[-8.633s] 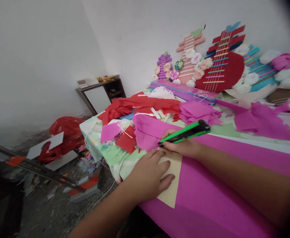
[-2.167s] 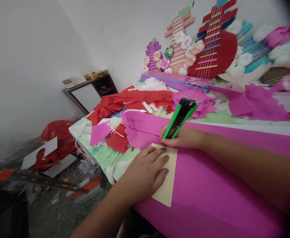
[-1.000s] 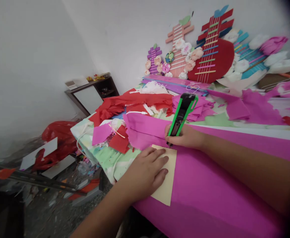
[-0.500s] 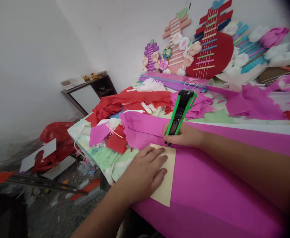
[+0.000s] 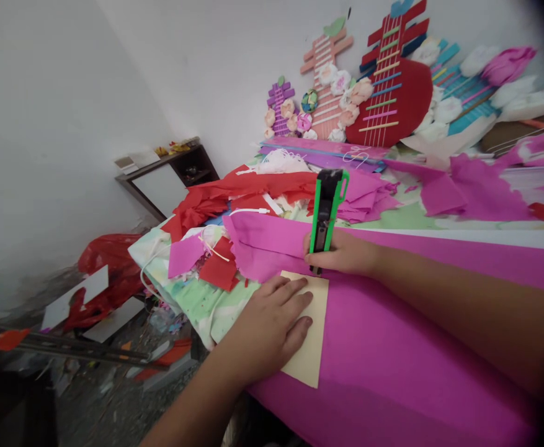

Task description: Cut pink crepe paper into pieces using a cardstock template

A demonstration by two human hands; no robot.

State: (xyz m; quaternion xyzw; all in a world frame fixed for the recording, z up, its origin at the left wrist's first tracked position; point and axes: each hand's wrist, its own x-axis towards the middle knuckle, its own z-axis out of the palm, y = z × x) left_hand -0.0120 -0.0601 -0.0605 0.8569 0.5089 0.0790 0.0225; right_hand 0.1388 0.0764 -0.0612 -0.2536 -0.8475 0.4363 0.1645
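Observation:
My left hand (image 5: 274, 326) lies flat with fingers spread on a cream card rectangle (image 5: 316, 335), pressing it against a large magenta sheet (image 5: 392, 354). Wrapped in my right hand (image 5: 346, 253) is a green and black utility knife (image 5: 325, 211), held nearly upright. Its lower tip meets the far edge of the card, near the top right corner; the blade itself is too small to make out. Beyond the card, a folded part of magenta sheet (image 5: 267, 245) has a ragged left edge.
Red paper pieces (image 5: 253, 183), magenta scraps (image 5: 365, 192) and white string (image 5: 283, 160) cover the table's far side. Decorated guitar shapes (image 5: 397, 99) lean on the wall. At left the table's edge drops to a floor with boards and a red plastic bag (image 5: 108, 254).
The utility knife has tipped from leaning right to more upright, its top shifting left. Its lower end stays by the card's far edge. My left hand keeps its place on the card.

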